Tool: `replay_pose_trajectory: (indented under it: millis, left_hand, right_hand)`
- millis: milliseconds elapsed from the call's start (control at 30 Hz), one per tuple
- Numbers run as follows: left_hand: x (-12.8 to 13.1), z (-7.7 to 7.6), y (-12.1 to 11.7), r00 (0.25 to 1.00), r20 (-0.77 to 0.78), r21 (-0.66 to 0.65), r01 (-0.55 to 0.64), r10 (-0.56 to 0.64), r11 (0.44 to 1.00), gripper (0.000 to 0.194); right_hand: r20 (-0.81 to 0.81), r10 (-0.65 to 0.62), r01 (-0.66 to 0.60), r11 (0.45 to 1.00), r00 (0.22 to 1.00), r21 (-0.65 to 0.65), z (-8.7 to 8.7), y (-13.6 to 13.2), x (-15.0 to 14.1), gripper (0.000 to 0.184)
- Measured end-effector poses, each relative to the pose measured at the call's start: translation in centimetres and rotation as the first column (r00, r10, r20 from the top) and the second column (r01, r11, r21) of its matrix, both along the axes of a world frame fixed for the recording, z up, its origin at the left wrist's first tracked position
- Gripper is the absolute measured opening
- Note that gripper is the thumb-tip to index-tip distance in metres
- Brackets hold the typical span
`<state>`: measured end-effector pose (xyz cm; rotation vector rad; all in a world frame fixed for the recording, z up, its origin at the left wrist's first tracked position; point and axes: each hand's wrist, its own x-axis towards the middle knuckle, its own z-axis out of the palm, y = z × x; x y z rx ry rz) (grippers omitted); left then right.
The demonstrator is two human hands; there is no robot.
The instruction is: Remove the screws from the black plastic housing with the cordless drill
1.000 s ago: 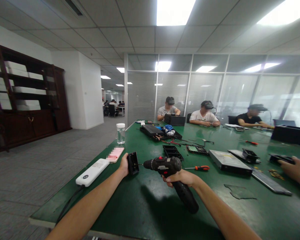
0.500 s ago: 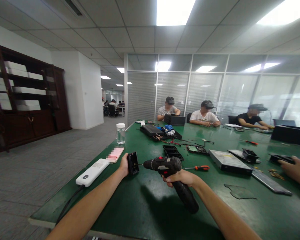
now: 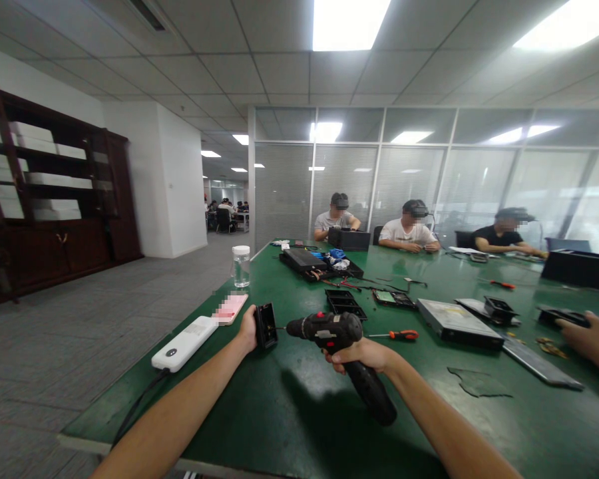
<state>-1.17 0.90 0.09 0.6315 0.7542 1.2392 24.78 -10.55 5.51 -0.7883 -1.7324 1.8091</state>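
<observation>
My left hand is closed on the left side of a small black plastic housing, tilted up with its open side facing right. My right hand wraps round the grip of a black cordless drill with red accents. The drill points left, and its thin bit reaches the housing's open side; the exact contact point inside is too small to make out. Behind the drill lies a black plastic frame. To the right of the drill rests a screwdriver with an orange and black handle.
On the green table to the left lie a white power bank-like device with a cable, a phone and a clear jar. A silver drive box sits right. A co-worker's hand holds a black part.
</observation>
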Motion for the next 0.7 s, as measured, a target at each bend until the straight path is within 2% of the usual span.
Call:
replay_pose_trajectory:
  millis: [300, 700]
  left_hand:
    - [-0.25, -0.66, 0.6, 1.0, 0.002, 0.014, 0.017, -0.017, 1.0, 0.035]
    - [-0.02, -0.12, 0.22, 1.0, 0.01, 0.0, 0.003, -0.003, 1.0, 0.035]
  right_hand:
    - [-0.014, 0.017, -0.017, 1.0, 1.0, 0.002, -0.07, 0.06, 0.09, 0.029]
    - [0.004, 0.005, -0.005, 1.0, 1.0, 0.024, 0.05, -0.03, 0.02, 0.03]
